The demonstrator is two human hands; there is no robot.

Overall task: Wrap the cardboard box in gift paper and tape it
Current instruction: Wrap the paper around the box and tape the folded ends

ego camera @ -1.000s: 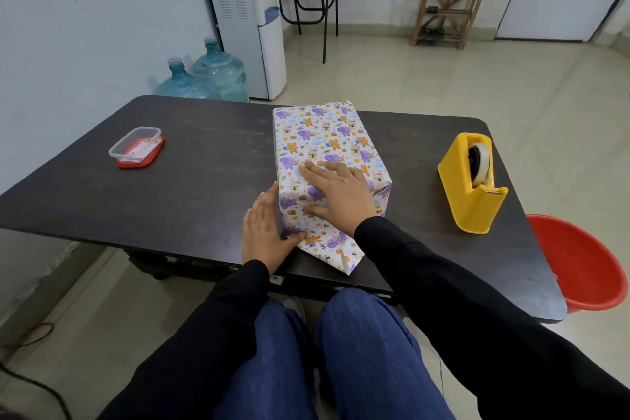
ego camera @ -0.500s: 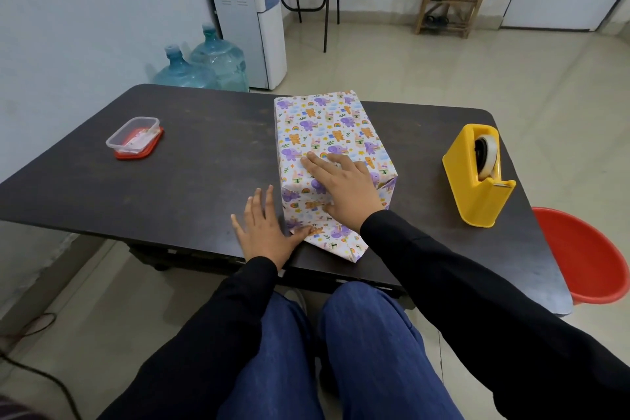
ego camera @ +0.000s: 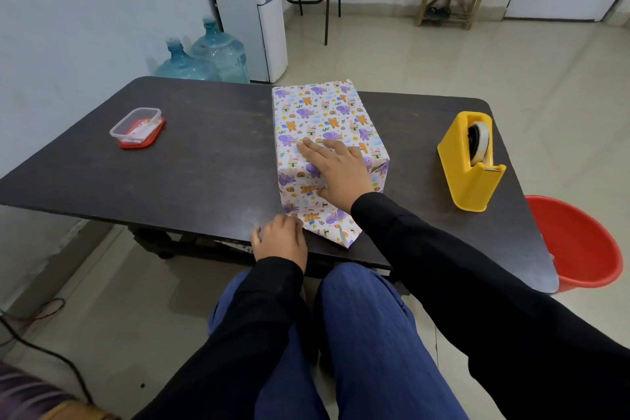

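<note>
Right hand (ego camera: 337,174) presses flat on the wrapped box (ego camera: 324,119).
Left hand (ego camera: 280,238) curls against the paper flap (ego camera: 327,225) beside it; grip unclear.

No writing is legible (the gift paper (ego camera: 327,119) shows only pictures).

The cardboard box (ego camera: 324,112) stands lengthwise in the middle of the dark table (ego camera: 211,160). It is fully covered in white gift paper (ego camera: 344,92) printed with purple elephants, orange bears and rainbows, and the right hand (ego camera: 335,170) lies flat on its near top edge. At the near end the paper is folded in against the box, and a pointed flap (ego camera: 329,227) lies on the table, its left corner meeting the curled fingers of the left hand (ego camera: 281,237). A yellow tape dispenser (ego camera: 467,167) holding a roll of tape (ego camera: 479,143) stands upright well to the box's right.
</note>
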